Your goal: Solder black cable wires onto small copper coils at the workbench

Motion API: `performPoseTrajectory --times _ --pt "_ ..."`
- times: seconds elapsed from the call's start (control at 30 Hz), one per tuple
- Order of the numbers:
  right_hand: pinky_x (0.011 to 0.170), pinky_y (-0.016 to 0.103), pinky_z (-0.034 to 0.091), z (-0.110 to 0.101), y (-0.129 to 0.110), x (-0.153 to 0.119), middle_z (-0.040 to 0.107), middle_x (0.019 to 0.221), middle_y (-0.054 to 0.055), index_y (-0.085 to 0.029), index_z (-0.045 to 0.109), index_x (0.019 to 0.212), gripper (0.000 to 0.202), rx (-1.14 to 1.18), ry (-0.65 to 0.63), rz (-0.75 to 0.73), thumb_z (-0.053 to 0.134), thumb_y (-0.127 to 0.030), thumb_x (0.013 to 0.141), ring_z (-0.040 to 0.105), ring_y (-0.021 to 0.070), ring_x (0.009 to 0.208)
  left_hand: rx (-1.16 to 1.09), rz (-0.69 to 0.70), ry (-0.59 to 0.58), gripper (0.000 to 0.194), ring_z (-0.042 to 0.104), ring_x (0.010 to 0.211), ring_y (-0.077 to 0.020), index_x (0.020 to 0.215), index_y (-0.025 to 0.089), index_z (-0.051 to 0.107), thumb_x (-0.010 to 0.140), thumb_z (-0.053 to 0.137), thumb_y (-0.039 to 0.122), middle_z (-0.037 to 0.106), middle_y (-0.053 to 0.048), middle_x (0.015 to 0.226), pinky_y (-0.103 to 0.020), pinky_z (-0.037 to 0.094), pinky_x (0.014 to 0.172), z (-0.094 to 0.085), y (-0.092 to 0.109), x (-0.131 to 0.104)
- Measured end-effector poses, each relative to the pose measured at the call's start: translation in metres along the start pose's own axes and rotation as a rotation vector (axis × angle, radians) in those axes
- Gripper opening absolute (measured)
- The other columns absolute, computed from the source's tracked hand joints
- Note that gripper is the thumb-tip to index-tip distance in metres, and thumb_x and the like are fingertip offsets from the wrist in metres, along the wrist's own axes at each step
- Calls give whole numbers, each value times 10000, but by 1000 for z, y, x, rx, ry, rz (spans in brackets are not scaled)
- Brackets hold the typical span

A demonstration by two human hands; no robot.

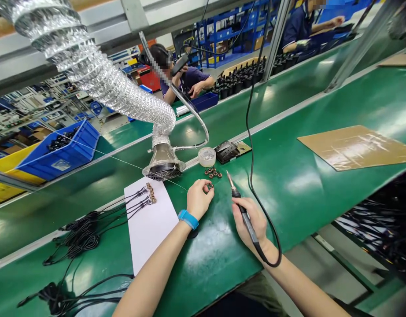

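My right hand (252,218) grips a soldering iron (245,214), its tip pointing up and left over the green bench. A black cord runs from the iron's handle. My left hand (200,198) is closed in a pinch on a small dark and copper-coloured coil (209,186); fingers partly cover it. A blue wrist strap (188,218) circles the left wrist. Several similar small coils (212,172) lie in a heap just beyond that hand, beside a round whitish dish (207,156). The iron's tip is apart from the held coil.
A foil duct with a fume hood (164,163) hangs over the bench. White paper (150,233) bears cables with small copper-coloured ends (151,193). Black cable bundles (80,235) lie left, a black holder (227,151) ahead, cardboard (358,147) right. Co-workers sit across the bench.
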State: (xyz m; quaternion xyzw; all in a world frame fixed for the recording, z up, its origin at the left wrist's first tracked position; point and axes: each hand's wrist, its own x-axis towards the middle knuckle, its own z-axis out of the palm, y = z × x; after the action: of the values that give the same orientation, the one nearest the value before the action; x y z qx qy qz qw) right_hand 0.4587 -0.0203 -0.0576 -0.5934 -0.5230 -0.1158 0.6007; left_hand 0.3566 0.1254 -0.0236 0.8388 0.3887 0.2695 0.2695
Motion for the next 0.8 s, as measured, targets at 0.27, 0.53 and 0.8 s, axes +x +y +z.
performPoseTrajectory --times 0.27,0.53,0.8 --pt "786 325 577 3 3 -3 634 1076 79 -252 609 1286 356 -16 -133 77 562 -128 955 694 187 910 47 63 -26 61 547 690 -121 891 195 678 835 701 188 562 36 724 -243 398 675 -25 5 -39" --pt "760 322 574 8 3 -3 627 1032 70 -247 632 1229 283 -57 -175 64 553 -170 968 689 178 849 178 -63 -156 194 528 654 -135 792 186 658 811 773 341 572 25 704 -261 350 618 -22 -22 -54" --pt "733 313 566 10 1 -1 644 1008 74 -230 641 1207 256 -59 -175 75 543 -183 975 685 170 826 36 5 -283 248 593 753 -149 1065 228 693 818 713 212 617 26 769 -254 418 702 -31 -32 -52"
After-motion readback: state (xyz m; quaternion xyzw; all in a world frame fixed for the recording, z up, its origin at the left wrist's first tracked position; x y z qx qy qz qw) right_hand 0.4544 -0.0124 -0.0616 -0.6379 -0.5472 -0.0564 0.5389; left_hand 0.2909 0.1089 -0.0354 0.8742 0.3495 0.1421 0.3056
